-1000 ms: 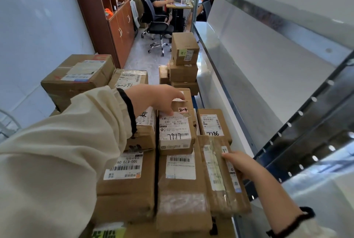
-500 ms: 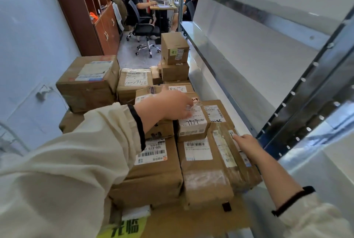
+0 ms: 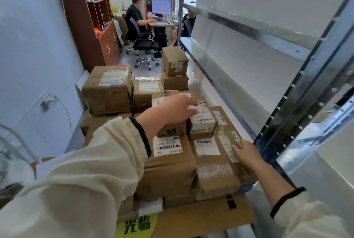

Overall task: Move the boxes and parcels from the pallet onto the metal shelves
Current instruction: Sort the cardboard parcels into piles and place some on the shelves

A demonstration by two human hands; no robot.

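Note:
Several brown cardboard parcels are stacked in front of me on the pallet's cardboard sheet (image 3: pixel 201 218). My left hand (image 3: pixel 176 110) reaches across the stack, and its fingertips curl over the far edge of a small box with a handwritten white label (image 3: pixel 203 124). My right hand (image 3: pixel 247 154) lies with its fingers flat on a long narrow parcel (image 3: pixel 226 138) at the stack's right edge; its thumb is hidden. The metal shelves (image 3: pixel 239 76) run along the right, and the levels in view are bare.
A blue-and-steel shelf upright (image 3: pixel 306 103) stands just right of my right hand. Bigger boxes (image 3: pixel 107 92) sit at the back left, and a two-box tower (image 3: pixel 174 61) stands behind. The wall is on the left. A person on an office chair (image 3: pixel 143 44) works at a desk beyond.
The view has pulled back and up, showing more of the stack and the shelves. Both hands stay on the same two parcels, which have not shifted.

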